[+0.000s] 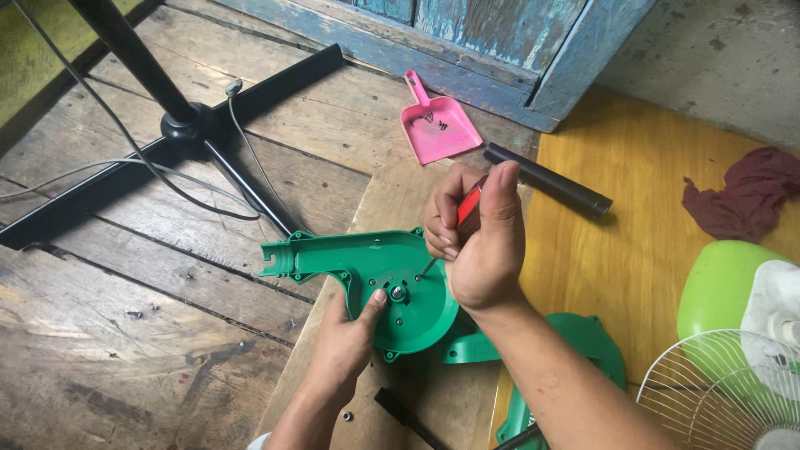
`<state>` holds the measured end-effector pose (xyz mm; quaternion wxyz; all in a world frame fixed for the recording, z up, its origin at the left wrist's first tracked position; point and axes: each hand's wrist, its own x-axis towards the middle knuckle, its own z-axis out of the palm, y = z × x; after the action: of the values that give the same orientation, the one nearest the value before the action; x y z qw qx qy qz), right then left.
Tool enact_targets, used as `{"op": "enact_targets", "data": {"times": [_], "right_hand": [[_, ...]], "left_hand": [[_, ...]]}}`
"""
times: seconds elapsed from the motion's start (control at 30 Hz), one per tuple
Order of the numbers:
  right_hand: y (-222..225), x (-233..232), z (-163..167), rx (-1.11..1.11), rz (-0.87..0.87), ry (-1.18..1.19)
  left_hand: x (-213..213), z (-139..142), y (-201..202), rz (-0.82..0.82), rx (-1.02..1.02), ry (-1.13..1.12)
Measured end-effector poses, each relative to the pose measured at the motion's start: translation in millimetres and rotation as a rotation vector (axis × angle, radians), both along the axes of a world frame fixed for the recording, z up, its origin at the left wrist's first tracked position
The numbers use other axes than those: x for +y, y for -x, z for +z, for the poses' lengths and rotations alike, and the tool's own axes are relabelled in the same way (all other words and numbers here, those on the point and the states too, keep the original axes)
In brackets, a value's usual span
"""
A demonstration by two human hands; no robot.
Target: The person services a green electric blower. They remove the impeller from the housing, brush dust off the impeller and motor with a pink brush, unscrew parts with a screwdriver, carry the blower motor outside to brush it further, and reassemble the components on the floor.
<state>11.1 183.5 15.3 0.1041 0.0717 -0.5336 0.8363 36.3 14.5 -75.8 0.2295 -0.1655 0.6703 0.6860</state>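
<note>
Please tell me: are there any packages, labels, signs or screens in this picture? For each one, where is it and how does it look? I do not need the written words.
No packages, signs or screens are in view.
Printed mark: a small dark marking inside the pink dustpan, on the wooden floor beyond the hands; too small to make out.
The green plastic housing under the hands shows no label.

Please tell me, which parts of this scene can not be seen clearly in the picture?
All head view:
- Screwdriver: handle mostly wrapped by the right hand; tip too small to tell.
- Second green housing: covered by the right forearm.
- White fan grille: cut off by the frame corner.
- Left hand: hides the green housing beneath.
</note>
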Motion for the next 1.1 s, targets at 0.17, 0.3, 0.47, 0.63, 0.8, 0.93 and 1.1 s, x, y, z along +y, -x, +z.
{"op": "enact_targets", "data": {"times": [0.17,0.3,0.47,0.63,0.8,0.93,1.1], "right_hand": [[-1.7,3.9,-1.8,-0.034,0.0,0.044],[-2.3,-7.0,11.5,-0.01,-0.021,0.066],[-6.6,-16.4,39.3,0.067,-0.404,-0.469],[-16.7,-35.2,44.9,0.204,-0.538,-0.537],[-25.7,-37.5,20.4,0.18,-0.618,-0.54],[-30.9,-29.5,0.7,0.255,-0.517,-0.406],[-26.9,-18.0,13.4,0.215,-0.3,-0.204]], "left_hand": [[1.5,1.6,0.2,0.003,-0.001,-0.019],[1.2,2.8,-0.9,0.0,0.035,-0.018],[-0.2,4.2,-1.7,-0.013,0.082,-0.052],[1.3,2.2,-2.1,0.002,0.103,-0.053],[3.1,-3.7,-3.7,0.058,0.105,-0.131],[4.2,-8.3,-4.5,0.071,0.139,-0.153],[7.0,-10.3,-5.4,0.064,0.152,-0.083]]}}
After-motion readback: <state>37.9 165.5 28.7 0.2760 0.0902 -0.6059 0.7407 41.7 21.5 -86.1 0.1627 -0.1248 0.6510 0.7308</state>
